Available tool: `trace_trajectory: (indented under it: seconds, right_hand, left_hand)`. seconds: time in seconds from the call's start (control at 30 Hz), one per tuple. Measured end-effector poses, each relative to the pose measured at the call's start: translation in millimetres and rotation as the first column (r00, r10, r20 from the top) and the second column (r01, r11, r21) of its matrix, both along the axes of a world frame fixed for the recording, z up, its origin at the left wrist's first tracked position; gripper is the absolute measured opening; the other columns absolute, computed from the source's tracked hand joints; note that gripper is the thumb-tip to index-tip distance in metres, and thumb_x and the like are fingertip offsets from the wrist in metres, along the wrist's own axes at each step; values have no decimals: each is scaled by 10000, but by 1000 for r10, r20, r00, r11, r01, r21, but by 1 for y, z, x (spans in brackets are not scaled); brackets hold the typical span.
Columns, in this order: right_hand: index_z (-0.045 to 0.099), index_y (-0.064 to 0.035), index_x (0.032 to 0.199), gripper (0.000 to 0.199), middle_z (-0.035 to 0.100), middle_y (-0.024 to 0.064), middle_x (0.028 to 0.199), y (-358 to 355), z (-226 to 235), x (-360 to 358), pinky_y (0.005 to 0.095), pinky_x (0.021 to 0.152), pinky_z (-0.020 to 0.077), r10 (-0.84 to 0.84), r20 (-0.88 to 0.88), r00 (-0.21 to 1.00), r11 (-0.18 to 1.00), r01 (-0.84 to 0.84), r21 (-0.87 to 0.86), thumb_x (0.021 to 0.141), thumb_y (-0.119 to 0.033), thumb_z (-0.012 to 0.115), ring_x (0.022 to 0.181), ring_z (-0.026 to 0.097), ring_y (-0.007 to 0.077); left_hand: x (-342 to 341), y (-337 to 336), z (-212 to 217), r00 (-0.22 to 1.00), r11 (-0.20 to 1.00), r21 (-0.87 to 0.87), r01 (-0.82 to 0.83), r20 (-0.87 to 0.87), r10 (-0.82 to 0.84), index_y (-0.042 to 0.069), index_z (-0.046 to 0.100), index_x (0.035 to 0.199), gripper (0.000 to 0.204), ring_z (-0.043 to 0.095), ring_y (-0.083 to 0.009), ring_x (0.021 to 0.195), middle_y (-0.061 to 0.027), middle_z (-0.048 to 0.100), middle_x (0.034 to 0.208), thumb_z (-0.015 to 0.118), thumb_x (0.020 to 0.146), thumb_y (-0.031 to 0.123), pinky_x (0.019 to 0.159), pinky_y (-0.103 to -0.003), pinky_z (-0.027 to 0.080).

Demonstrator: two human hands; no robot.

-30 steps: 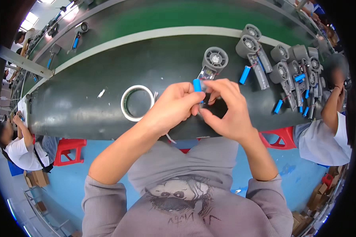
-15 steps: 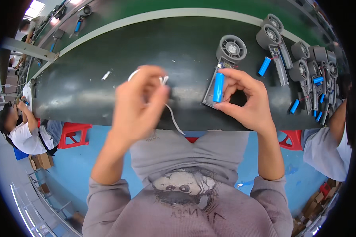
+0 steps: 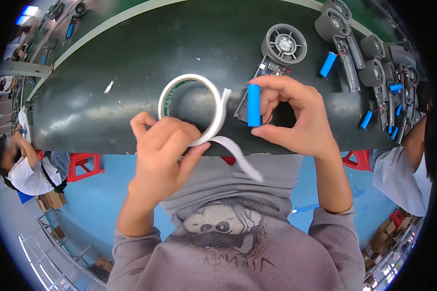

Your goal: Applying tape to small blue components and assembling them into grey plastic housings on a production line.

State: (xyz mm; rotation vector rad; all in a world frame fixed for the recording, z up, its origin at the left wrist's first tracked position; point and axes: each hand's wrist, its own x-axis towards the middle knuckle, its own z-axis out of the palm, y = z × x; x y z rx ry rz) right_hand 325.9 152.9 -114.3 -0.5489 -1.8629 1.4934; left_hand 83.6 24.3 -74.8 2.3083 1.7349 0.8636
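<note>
Right now my right hand (image 3: 296,114) pinches the blue battery cell (image 3: 253,105) upright above the dark bench (image 3: 107,111), untaped as yet. My left hand's (image 3: 162,150) fingers grip the white tape roll (image 3: 199,109), a strip (image 3: 238,160) already pulled free, uncut. Grey fan housings (image 3: 284,44) wait beyond.

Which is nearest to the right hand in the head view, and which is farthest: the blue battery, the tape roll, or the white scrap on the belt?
1. Blue battery: held in the right hand.
2. Tape roll: to its left, in the left hand.
3. White scrap: far left, on the belt.
</note>
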Motion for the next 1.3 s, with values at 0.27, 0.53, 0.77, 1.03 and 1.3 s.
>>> trace_trajectory:
  seconds: [0.27,0.53,0.77,1.03,1.3]
  right_hand:
    - [615,26,1320,655,651,14,859,1,0,4,244,716,514,11,-12,1000,999,-11,-44,700,96,812,774,629,95]
    - [621,34,1336,656,666,34,857,2,1,5,251,713,515,31,28,999,999,-31,-13,709,67,811,767,634,109]
    - [667,17,1260,561,714,71,857,2,1,6,267,709,551,13,26,1000,1000,-13,8,714,34,793,718,692,138]
    - [640,57,1286,620,738,62,898,-4,-2,4,214,695,517,-217,87,972,955,193,225,685,55,794,705,669,69]
    - [605,89,1292,591,721,100,973,4,-1,17,220,756,488,-235,-61,970,971,232,-49,784,-145,797,799,659,93]
  left_hand:
    - [18,7,-11,998,998,5,69,3,-69,84,649,885,229,610,-201,740,-20,679,846,833,748,90,790,-383,298]
    - [24,10,-14,995,994,46,98,20,-99,87,647,891,223,601,-206,730,-25,670,841,826,760,110,778,-385,295]
    - [22,16,-3,989,991,0,134,-66,-133,98,652,877,208,560,-185,687,-1,621,795,821,765,144,743,-374,292]
    - [61,10,-9,989,993,118,21,-146,-3,106,622,842,183,522,-152,630,15,595,779,790,785,152,701,-363,312]
    - [61,-9,-4,992,994,100,-32,-116,44,108,580,797,185,520,-160,618,5,589,772,760,753,94,714,-386,315]
